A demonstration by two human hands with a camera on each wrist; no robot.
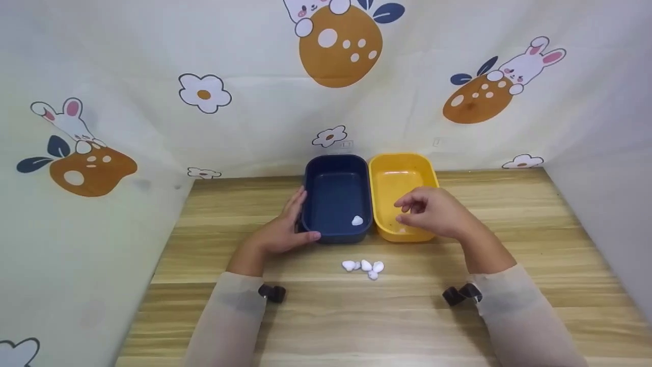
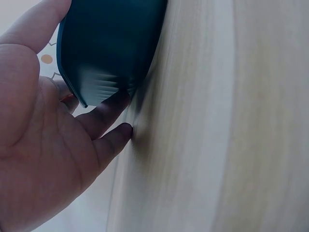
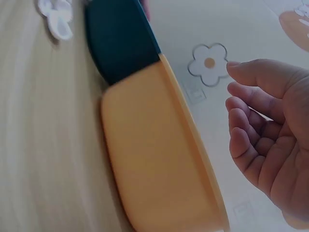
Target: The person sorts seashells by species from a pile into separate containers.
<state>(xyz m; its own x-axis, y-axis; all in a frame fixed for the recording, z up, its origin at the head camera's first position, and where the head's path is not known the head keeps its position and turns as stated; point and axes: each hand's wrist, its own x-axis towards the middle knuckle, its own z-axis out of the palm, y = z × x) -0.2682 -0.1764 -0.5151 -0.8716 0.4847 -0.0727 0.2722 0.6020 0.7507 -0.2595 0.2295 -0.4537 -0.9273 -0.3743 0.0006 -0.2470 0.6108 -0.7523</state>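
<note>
A dark blue plastic bin [image 1: 336, 204] stands against a yellow bin [image 1: 379, 204] on its right. The left hand [image 1: 280, 232] touches the blue bin's near left corner, its thumb by the front rim and its fingers spread along the side wall [image 2: 111, 38]. One small white stone-like piece [image 1: 357, 220] lies inside the blue bin. Over the yellow bin hovers the right hand [image 1: 433, 211], fingers loosely bent and nothing visible between them. A small pale spot shows near the yellow bin's front wall; I cannot tell what it is. Several white pieces [image 1: 365, 265] lie in front of the bins.
The wooden table [image 1: 326, 321] runs back to a patterned cloth wall [image 1: 254, 127], and both bins stand close to that wall. Pale side walls rise at left and right. A black strap [image 1: 272, 293] is on the left wrist, another [image 1: 461, 294] on the right.
</note>
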